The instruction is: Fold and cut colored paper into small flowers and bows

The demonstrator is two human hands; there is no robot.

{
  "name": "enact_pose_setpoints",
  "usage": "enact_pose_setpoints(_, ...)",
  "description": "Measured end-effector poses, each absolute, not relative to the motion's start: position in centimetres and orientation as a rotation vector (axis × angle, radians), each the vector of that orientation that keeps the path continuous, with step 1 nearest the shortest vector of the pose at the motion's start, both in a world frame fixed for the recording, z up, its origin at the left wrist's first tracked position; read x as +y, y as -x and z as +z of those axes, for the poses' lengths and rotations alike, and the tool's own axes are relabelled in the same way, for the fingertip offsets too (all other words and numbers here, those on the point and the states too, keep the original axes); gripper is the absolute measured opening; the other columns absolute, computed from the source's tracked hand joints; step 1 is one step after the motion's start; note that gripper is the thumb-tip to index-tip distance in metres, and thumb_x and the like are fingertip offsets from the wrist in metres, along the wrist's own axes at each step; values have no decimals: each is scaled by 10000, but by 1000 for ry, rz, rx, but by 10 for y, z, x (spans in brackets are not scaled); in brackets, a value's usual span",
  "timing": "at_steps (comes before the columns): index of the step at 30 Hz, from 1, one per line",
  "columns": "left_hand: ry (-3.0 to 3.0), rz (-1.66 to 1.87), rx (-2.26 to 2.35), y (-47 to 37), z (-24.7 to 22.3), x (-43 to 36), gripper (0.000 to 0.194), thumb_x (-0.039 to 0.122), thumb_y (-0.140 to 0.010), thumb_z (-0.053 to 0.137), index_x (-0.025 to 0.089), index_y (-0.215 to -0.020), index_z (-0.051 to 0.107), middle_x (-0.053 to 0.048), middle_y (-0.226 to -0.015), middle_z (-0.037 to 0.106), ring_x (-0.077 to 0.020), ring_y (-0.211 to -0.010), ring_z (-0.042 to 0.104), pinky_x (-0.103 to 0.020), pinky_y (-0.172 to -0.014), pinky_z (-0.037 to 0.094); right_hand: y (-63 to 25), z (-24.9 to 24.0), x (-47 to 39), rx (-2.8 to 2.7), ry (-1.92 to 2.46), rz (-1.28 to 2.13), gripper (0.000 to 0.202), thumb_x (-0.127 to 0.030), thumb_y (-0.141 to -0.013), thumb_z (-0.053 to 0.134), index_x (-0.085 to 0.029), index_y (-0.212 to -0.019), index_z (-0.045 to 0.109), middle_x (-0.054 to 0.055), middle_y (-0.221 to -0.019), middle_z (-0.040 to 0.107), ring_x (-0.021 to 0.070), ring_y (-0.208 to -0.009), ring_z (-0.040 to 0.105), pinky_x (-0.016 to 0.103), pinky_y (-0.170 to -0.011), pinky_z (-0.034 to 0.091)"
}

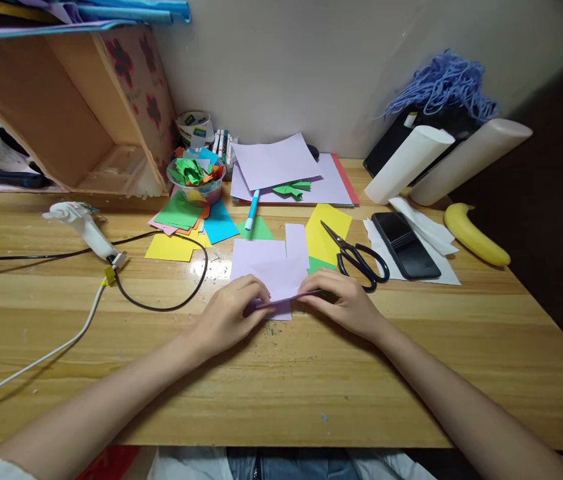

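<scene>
Left hand (236,310) and right hand (341,300) pinch the near edge of lilac paper (282,285) | at the table (161,380), beside black scissors (345,247) | edge raised; fold looks partial, not yet flattened

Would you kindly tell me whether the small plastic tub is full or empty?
Full: green, orange and blue paper scraps heap above the rim of the tub.

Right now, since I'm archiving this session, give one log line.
left hand: pinching purple paper | right hand: pinching same purple paper | scissors: near right hand
</scene>
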State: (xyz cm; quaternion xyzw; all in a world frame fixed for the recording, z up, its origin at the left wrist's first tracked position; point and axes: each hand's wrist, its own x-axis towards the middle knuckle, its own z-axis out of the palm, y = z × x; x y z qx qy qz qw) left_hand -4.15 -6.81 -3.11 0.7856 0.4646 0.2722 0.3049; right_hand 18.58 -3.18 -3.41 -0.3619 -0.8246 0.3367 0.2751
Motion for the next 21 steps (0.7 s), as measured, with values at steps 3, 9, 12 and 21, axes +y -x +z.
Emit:
enact_pose_setpoints(3, -1983, 751, 1351, 41, -33, -69, 135, 285, -844, 477, 176, -799, 543, 2, -718, 576, -110, -625, 495, -234, -578, 373, -184, -35, -33, -2075, 1129, 912, 120, -293, -801, 574, -210, -874, 621, 37, -842, 651, 167, -761, 592, 308, -703, 462)
enact_pose_setpoints(9, -1915, 773, 1548, 41, -39, -65, 307, 325, -780, 564, 191, -1043, 479, -17, -853, 567, -138, -716, 518, -260, -624, 413, -176, -42, -33, -1923, 1312, 1086, 326, -244, -772, 588, -205, -1087, 511, 21, -822, 621, 161, -775, 586, 291, -702, 468)
enact_pose_setpoints(12, -1969, 833, 1615, 40, -40, -65, 548, 342, -711, 644, 173, -1168, 393, -79, -1067, 508, -186, -916, 506, -342, -797, 426, -174, -45, -33, -1929, 1335, 994, 163, -249, -773, 583, -190, -924, 574, 29, -818, 612, 157, -746, 561, 291, -690, 454)
enact_pose_setpoints(21, -1554, 862, 1447, 40, -37, -68, 581, 454, -750, 577, 173, -1228, 403, -62, -953, 531, -148, -780, 521, -312, -699, 454, -176, -41, -35, -1728, 1120, 1109, 70, -272, -778, 589, -203, -789, 600, 31, -818, 598, 166, -786, 562, 295, -698, 462)
